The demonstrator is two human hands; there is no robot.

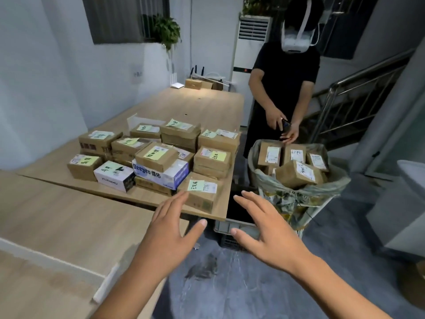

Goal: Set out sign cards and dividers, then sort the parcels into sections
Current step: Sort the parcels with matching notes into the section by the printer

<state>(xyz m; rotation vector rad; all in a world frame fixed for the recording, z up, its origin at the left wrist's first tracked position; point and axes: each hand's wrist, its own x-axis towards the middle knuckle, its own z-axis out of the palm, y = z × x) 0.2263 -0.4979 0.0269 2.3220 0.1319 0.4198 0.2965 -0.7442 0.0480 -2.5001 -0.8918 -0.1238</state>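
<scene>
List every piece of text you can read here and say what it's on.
"Deeyeo 德佑": side of the blue and white box.
"7786", probably: white label on the nearest parcel.
Green sticky notes, labels on the sacked parcels, white box print: too blurred to read.

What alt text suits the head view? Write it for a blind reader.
An open left hand and open right hand reach toward a light wooden table stacked with brown cardboard parcels bearing green sticky notes. Beside it, a pale woven sack holds more parcels; a person in black stands behind.
</scene>
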